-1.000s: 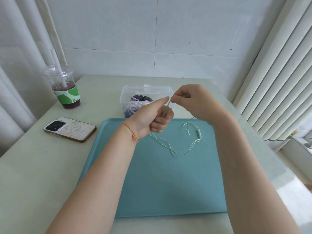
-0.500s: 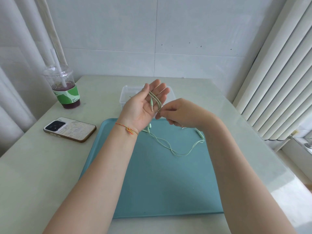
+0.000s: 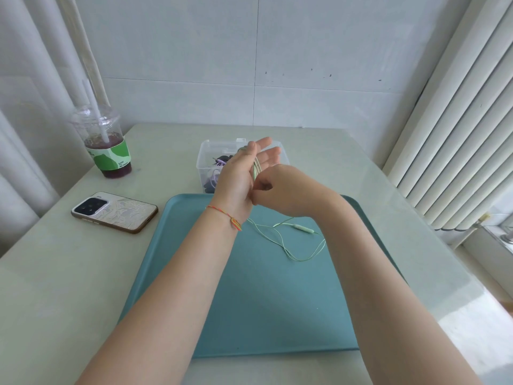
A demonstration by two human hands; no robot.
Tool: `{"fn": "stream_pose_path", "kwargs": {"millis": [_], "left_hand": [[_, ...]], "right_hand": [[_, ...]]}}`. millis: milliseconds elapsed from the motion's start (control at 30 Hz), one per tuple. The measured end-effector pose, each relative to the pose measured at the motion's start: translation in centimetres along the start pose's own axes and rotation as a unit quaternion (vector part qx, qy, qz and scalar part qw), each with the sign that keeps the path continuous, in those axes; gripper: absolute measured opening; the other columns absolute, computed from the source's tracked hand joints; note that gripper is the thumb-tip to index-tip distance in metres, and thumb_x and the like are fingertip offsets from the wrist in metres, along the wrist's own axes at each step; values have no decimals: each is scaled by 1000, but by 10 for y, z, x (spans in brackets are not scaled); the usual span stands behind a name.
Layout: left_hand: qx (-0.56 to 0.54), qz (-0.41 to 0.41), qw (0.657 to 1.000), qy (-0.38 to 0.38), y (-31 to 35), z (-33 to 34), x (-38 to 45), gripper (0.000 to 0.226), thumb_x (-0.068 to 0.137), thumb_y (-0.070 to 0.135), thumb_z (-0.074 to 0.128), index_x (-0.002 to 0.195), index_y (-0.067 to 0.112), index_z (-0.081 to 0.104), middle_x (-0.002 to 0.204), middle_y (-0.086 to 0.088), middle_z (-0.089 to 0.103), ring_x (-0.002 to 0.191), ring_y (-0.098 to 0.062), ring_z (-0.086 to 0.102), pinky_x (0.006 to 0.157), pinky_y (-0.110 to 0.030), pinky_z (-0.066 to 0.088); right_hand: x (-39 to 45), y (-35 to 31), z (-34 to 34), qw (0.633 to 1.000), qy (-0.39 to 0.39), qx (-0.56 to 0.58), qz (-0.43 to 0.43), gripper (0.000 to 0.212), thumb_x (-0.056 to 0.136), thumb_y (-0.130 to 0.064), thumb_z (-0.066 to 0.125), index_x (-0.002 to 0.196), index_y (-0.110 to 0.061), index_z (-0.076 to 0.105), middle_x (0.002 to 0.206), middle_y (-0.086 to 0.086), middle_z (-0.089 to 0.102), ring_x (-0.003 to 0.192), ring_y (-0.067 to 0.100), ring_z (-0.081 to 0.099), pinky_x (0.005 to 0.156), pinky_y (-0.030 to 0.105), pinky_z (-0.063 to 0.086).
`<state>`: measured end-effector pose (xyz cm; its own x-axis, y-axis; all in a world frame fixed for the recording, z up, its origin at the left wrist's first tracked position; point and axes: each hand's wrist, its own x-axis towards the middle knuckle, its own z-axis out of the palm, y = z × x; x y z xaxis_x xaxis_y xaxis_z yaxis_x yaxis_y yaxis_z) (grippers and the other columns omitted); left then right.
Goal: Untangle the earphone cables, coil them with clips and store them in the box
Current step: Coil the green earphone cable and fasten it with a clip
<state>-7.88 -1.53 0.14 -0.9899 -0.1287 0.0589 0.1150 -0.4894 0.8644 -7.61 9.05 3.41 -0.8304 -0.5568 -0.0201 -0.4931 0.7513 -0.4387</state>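
My left hand (image 3: 244,173) is raised above the far edge of the teal tray (image 3: 249,315), fingers straight, with loops of the pale green earphone cable (image 3: 291,245) wound around its palm. Just below that palm, my right hand (image 3: 283,190) pinches the cable. The rest of the cable, with its inline remote (image 3: 304,228), trails loose on the tray. A clear plastic box (image 3: 206,157) stands behind my hands and holds dark and purple coiled cables; my left hand hides much of it.
A phone (image 3: 113,212) lies face down on the table left of the tray. A lidded plastic cup (image 3: 107,145) with a dark drink and a straw stands at the far left. Vertical blinds run along the right side.
My left hand has turned from palm-up to edge-on, with more cable wound round it. My right hand moved down under the left palm, and the loose cable on the tray has shifted.
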Motion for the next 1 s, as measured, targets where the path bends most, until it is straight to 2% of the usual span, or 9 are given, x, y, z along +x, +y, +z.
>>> {"fn": "stream_pose_path", "kwargs": {"millis": [100, 200, 267, 367, 567, 667, 733, 833, 1000], "left_hand": [[7, 15, 1000, 6, 3, 0, 0, 32, 105, 30, 35, 119, 15, 59, 114, -9, 68, 106, -19, 65, 96, -36, 49], [69, 11, 998, 0, -1, -1, 0, 33, 104, 29, 38, 122, 12, 61, 120, -11, 67, 113, -22, 63, 97, -36, 48], [101, -11, 995, -20, -3, -2, 1, 34, 104, 27, 39, 122, 10, 63, 120, -10, 67, 113, -21, 62, 96, -33, 46], [118, -18, 992, -47, -2, -3, 2, 36, 104, 22, 38, 124, 3, 61, 109, -9, 68, 98, -18, 61, 87, -30, 40], [92, -12, 994, -49, -1, -9, 7, 30, 103, 15, 40, 108, -2, 65, 97, -15, 44, 77, -22, 41, 67, -16, 46], [142, -29, 988, -49, 0, -8, 3, 30, 104, 13, 38, 96, -1, 64, 75, -14, 64, 64, -22, 61, 60, -24, 52], [191, -35, 978, -71, 2, -7, -1, 33, 104, 14, 36, 87, -1, 61, 59, -9, 62, 51, -20, 58, 52, -26, 46], [276, -67, 955, -87, 3, -8, -2, 46, 104, 26, 35, 67, 8, 56, 48, -3, 42, 41, -17, 37, 49, -26, 31], [302, -164, 929, -139, 5, -8, -5, 58, 99, 57, 28, 60, 17, 41, 52, 1, 28, 43, -13, 22, 43, -22, 18]], "right_hand": [[0, -1, 1, 1000, -2, -25, -11, 24, 88, -21, 52, 83, 0, 62, 82, 17, 61, 65, 23, 45, 59, 32, 38], [-1, -4, 0, 999, 13, -38, -24, 25, 91, -18, 49, 68, -9, 51, 75, 11, 53, 62, 21, 42, 54, 30, 32], [-1, -3, -2, 999, 25, -33, -25, 24, 93, -18, 47, 72, -9, 53, 74, 7, 50, 60, 18, 41, 51, 28, 30], [0, 4, -7, 998, 65, -8, -18, 24, 93, -17, 46, 88, -2, 65, 74, 5, 51, 57, 14, 41, 50, 27, 30], [4, 18, -10, 984, 170, 55, 1, 24, 90, -22, 57, 78, -3, 63, 60, 2, 45, 53, 13, 32, 51, 28, 28], [3, 21, -13, 979, 197, 59, 16, 22, 85, -29, 66, 77, -8, 65, 60, -7, 49, 55, 10, 41, 51, 27, 32], [1, 22, -16, 981, 186, 53, 18, 21, 82, -30, 69, 76, -11, 63, 60, -9, 47, 55, 7, 41, 50, 25, 29], [-2, 24, -21, 990, 131, 47, 12, 14, 84, -28, 68, 79, -15, 64, 60, -10, 46, 54, 7, 39, 47, 20, 28], [-5, 27, -26, 994, 98, 40, -12, 10, 90, -21, 61, 90, -14, 67, 65, -12, 51, 55, 4, 41, 47, 10, 33]]}}
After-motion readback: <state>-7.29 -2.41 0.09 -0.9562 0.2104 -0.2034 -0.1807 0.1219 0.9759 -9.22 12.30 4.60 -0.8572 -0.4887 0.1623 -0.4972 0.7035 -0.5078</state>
